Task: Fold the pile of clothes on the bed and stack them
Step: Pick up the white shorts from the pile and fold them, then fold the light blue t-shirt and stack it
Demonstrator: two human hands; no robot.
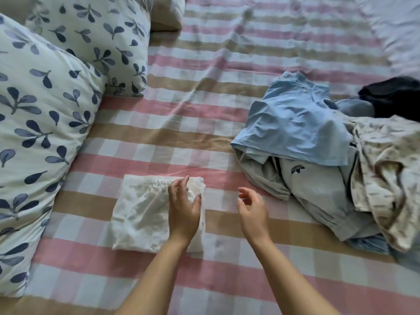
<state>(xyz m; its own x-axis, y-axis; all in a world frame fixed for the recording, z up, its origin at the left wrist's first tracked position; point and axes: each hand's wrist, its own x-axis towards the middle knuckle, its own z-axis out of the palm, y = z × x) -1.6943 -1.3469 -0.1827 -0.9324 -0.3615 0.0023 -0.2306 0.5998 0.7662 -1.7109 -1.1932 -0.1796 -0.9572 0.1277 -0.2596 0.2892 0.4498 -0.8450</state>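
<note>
Checked bedsheet (159, 123) under your folded white garment (141, 212) — neat, crinkled; left hand (183, 210) rests on it, fingers relaxed; right hand (252, 210) hovers, loosely curled, empty; unfolded pile (318, 144) nearby.

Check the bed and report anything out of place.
Nothing is damaged or spilled. Only the right side looks untidy: a light blue shirt lies crumpled over a grey garment, beside a rumpled patterned cloth. The white garment is folded neatly.
</note>
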